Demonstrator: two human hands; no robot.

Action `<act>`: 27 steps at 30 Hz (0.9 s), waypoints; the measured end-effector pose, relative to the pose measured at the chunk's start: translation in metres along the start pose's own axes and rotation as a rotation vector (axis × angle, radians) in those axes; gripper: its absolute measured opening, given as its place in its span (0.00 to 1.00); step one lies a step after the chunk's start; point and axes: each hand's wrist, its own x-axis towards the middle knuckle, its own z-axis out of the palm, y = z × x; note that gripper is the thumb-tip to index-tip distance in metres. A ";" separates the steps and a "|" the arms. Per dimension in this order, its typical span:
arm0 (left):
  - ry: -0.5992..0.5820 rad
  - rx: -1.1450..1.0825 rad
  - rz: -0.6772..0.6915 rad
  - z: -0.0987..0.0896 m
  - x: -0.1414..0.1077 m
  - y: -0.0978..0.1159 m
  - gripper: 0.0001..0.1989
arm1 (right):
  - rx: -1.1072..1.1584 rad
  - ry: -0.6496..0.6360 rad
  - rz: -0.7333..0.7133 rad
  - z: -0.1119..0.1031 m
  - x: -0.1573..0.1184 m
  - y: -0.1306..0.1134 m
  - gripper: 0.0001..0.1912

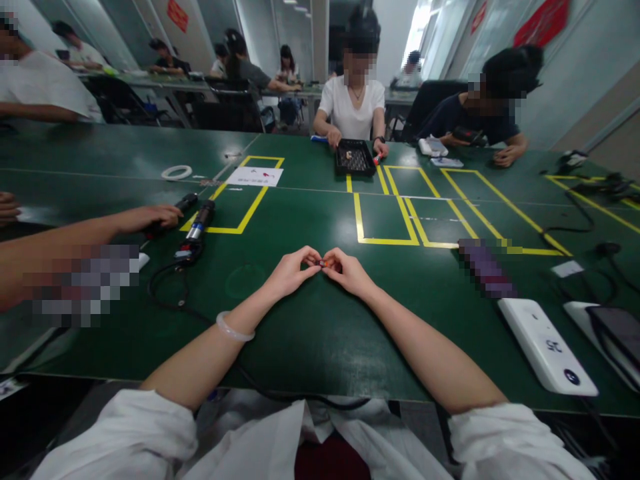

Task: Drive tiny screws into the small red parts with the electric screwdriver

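My left hand (293, 272) and my right hand (349, 272) meet just above the green table in front of me, fingertips almost touching. Between them is a tiny dark piece with an orange-red part (323, 264), too small to name. Each hand pinches it between thumb and fingers, from its own side. The fingertips cover much of it. A pale bangle (235, 328) circles my left wrist.
A black electric screwdriver (199, 223) with a cable lies to the left, near another person's arm (105, 230). Yellow tape (387, 241) marks the green table (310, 333). A white power bank (547, 347) and a phone (485, 268) lie right. Across sits a person with a black tray (355, 171).
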 end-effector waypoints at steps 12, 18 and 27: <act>0.001 -0.003 -0.061 0.000 0.000 -0.004 0.15 | 0.015 0.070 -0.030 -0.002 0.000 -0.005 0.08; -0.019 0.098 0.074 0.000 -0.004 0.009 0.13 | 0.171 0.039 0.072 0.000 0.002 0.005 0.10; 0.022 0.109 0.079 -0.002 -0.004 0.006 0.09 | 0.262 0.040 0.051 0.003 0.001 0.004 0.15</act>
